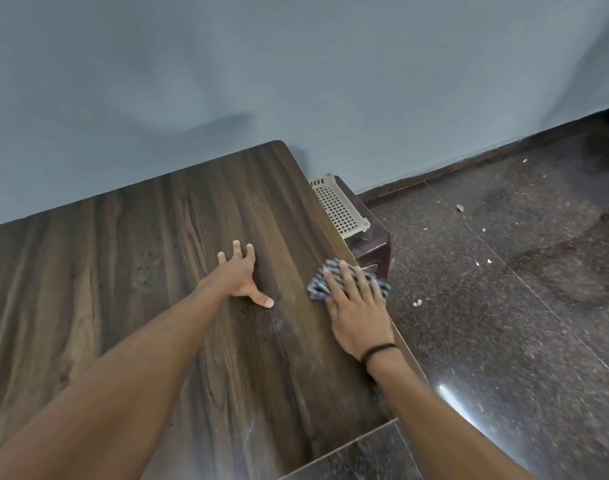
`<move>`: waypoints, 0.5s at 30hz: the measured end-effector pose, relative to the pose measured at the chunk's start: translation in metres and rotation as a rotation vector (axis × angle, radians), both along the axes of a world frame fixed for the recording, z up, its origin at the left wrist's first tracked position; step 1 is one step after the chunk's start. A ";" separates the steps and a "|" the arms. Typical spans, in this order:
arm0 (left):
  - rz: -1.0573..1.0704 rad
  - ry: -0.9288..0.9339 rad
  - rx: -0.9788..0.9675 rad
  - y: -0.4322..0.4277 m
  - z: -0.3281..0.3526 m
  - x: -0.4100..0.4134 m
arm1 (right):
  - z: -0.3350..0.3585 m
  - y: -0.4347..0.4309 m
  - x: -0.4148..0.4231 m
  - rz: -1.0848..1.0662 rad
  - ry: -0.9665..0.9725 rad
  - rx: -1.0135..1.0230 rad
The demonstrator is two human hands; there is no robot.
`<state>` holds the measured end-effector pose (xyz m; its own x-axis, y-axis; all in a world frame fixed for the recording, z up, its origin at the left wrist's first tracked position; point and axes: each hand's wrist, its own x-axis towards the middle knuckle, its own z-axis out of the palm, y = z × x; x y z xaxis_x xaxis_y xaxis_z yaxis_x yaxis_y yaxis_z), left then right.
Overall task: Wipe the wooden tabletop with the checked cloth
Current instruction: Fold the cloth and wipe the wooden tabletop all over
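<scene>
Checked cloth [348, 278] lies under the right hand's [356, 310] flat, straight fingers at the tabletop's [157, 254] right edge, pressed for wiping; the left hand [242, 277], fingers spread, braces.

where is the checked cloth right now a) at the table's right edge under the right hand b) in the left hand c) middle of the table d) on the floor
a: the checked cloth lies at the right edge of the wooden tabletop under the right hand; the left hand rests bare on the wood.
</scene>
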<state>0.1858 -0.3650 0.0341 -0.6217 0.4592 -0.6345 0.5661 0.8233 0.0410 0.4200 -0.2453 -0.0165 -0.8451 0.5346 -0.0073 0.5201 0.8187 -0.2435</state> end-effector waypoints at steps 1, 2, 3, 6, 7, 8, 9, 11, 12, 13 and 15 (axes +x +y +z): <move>0.000 -0.010 -0.001 0.000 -0.001 0.000 | -0.004 -0.008 -0.004 0.005 0.001 0.018; -0.001 -0.016 -0.001 -0.001 -0.003 0.001 | -0.007 -0.016 0.001 0.057 0.018 0.021; 0.000 -0.015 0.001 -0.002 -0.004 0.001 | -0.011 -0.017 0.013 0.129 0.040 0.030; 0.025 -0.002 0.011 -0.002 -0.003 0.002 | -0.009 0.009 0.028 0.126 0.041 0.041; 0.032 -0.007 0.010 -0.001 -0.003 0.001 | -0.006 0.016 0.015 0.055 0.036 0.013; 0.033 -0.013 0.007 0.000 -0.003 0.002 | -0.002 0.013 0.002 0.010 0.011 -0.018; 0.032 -0.017 0.007 0.000 -0.002 0.002 | -0.001 0.000 -0.003 0.015 -0.011 -0.019; 0.028 -0.016 0.017 -0.002 -0.003 0.003 | -0.010 -0.030 0.018 0.157 0.039 0.025; 0.027 -0.012 0.029 -0.004 -0.005 0.003 | -0.012 -0.037 0.041 0.224 0.052 0.046; 0.024 -0.004 0.039 -0.007 -0.006 0.004 | -0.012 -0.034 0.059 0.221 0.043 0.059; 0.024 0.011 0.045 -0.008 -0.006 0.004 | -0.012 -0.015 0.055 0.057 0.073 0.075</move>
